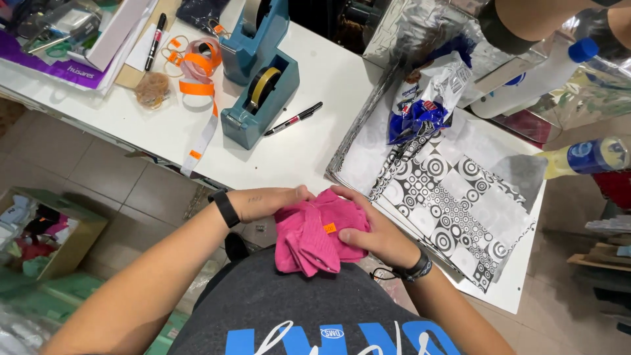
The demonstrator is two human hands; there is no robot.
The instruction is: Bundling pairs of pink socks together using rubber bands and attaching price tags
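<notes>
Both my hands hold a bunched pink ribbed garment (pixel 314 242) against my body, just below the white table's front edge. A small orange sticker (pixel 330 228) sits on the fabric. My left hand (pixel 273 201) grips its upper left side, and a black band circles that wrist. My right hand (pixel 369 227) clasps the right side with the thumb pressed near the sticker; it wears a dark bracelet.
On the white table (pixel 309 144) stand two blue tape dispensers (pixel 257 89), a black marker (pixel 294 119), orange label tape (pixel 197 72) and rubber bands. Black-and-white circle-patterned wrapping sheets (pixel 453 204) lie right, with a blue-white bag (pixel 427 98). An open box of clothes (pixel 43 230) sits on the floor left.
</notes>
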